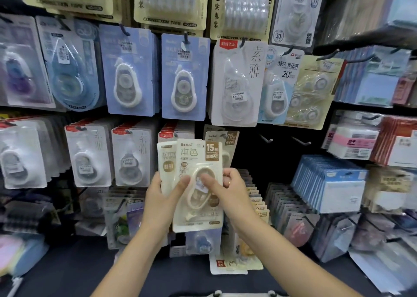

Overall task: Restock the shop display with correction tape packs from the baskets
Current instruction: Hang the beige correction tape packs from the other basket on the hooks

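Centre of the frame, low: two bare hands holding cream correction tape packs (198,183) upright before the display wall (248,156). Left hand (161,197) at the left edge of the packs, grip closed on them, thumb lying across the front of the foremost card, fingers hidden behind. Right hand (225,188) at the right edge, grip also closed on the front pack, thumb pressing the clear bubble, curled fingers around the card's side. At least two cream packs in the stack, the rear one peeking out at upper left. Just behind them, a matching pack (230,138) hanging on a hook. Right of that, two bare hooks (267,139) against dark backing. Upper centre: blue packs (184,77) on pegs; left middle: rows of white packs (88,156). Right side of the frame: shelves with note pads (338,183). Bottom centre: more loose packs (234,260) lying below the hands, what carries them unclear.
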A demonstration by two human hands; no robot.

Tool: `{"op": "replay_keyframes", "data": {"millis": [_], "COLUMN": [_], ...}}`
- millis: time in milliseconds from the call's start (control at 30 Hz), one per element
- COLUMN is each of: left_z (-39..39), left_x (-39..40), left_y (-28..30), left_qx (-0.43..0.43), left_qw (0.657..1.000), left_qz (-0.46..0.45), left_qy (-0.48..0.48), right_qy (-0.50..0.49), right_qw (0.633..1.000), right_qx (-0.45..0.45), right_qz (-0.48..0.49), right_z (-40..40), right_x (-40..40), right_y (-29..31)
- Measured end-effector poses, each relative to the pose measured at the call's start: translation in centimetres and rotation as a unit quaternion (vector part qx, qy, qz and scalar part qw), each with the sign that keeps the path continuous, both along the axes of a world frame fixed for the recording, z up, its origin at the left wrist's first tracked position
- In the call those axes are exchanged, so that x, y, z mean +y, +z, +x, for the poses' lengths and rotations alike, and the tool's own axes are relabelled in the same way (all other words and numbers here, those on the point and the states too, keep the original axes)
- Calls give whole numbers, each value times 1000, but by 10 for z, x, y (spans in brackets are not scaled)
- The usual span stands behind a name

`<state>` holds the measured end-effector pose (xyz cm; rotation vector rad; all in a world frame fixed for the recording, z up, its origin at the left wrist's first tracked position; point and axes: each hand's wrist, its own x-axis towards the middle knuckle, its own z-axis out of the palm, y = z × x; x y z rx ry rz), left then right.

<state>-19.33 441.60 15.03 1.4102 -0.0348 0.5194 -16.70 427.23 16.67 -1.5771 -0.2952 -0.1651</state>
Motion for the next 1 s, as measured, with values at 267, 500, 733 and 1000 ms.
{"op": "replay_keyframes", "data": {"millis": [267,500,733,1000], "left_z": [0,-2,5,11], "left_x": [20,19,6,-23], "left_y": [0,9,5,4], "left_qx": [3,-8,-5,-17], "left_qw": [998,997,998,998], "left_qz": [21,51,51,45], "left_qy": [54,58,41,-29], "right_qy": [-95,-97,-226,9], "right_qw": [994,995,967,998], "right_qx": [-10,-13,-42,-18], "right_qz": [46,9,-113,-54], "right_z": [23,41,44,6], "right_x": [-23,-29,-26,-8], "right_y": [8,9,14,4]}}
